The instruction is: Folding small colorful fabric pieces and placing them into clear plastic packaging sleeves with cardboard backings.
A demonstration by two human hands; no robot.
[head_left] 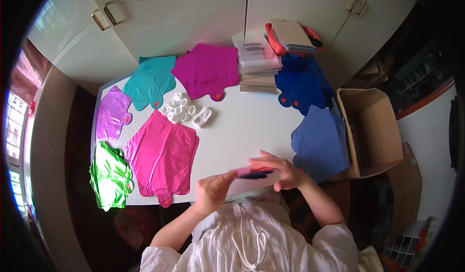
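Observation:
At the table's front edge, my left hand (213,189) pinches one end of a small, flat pink and dark piece (253,174), blurred by motion. My right hand (283,171) is at its other end, with fingers stretched along it and the thumb apart below. To the left lies a large shiny pink foil balloon (162,153), flat, with a rounded tab. Behind it a pile of small white rolls (178,108) sits beside a white bundle (202,117). A pale blue flat balloon (319,143) lies right of my right hand.
More flat balloons line the white table (232,131): green (110,175), purple (112,113), teal (151,80), magenta (208,71) and dark blue (305,80). Stacked cards (259,61) and a red basket (273,42) stand at the back. An open cardboard box (356,168) adjoins the right side.

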